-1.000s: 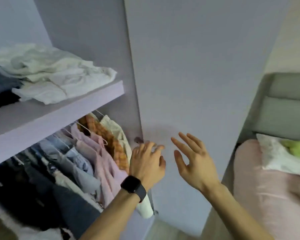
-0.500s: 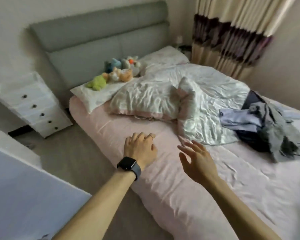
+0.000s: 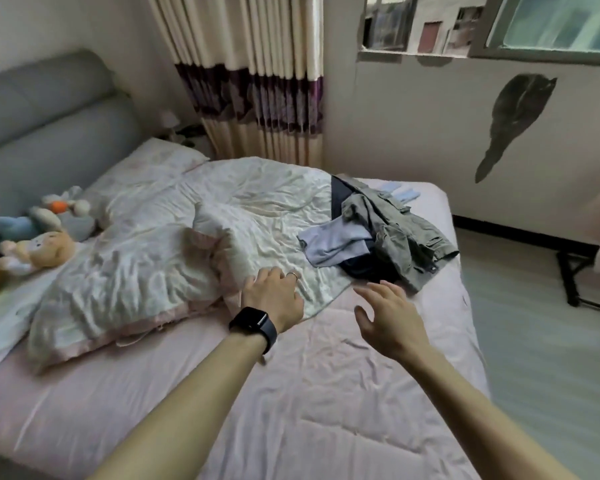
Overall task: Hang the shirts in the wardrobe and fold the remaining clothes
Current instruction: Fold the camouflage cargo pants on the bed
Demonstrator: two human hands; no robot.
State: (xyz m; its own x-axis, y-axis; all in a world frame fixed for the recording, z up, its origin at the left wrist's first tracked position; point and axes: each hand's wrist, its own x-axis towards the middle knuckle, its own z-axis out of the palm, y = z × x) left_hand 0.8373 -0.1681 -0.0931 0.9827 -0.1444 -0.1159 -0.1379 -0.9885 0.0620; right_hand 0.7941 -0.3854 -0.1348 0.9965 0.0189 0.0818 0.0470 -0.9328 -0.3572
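A heap of clothes lies on the far right part of the bed point(image 3: 291, 393): a grey-green cargo garment point(image 3: 392, 233) on top, a pale blue garment point(image 3: 333, 244) to its left and a dark navy piece point(image 3: 340, 199) beneath. My right hand point(image 3: 385, 317) reaches out with spread fingers just short of the heap and holds nothing. My left hand point(image 3: 274, 296), with a black watch on the wrist, hovers with relaxed fingers over the edge of the white quilt point(image 3: 222, 216), empty too. The wardrobe is out of view.
Several plush toys point(image 3: 39, 240) sit by the grey headboard point(image 3: 45, 123) at the left. A striped curtain point(image 3: 253, 84) hangs behind the bed. To the right there is bare floor point(image 3: 534, 341) and a black stand leg point(image 3: 572, 275) under the window wall.
The view has swung from the wardrobe to the bed and on toward its right side. Both empty hands have come closer to the heap of clothes.
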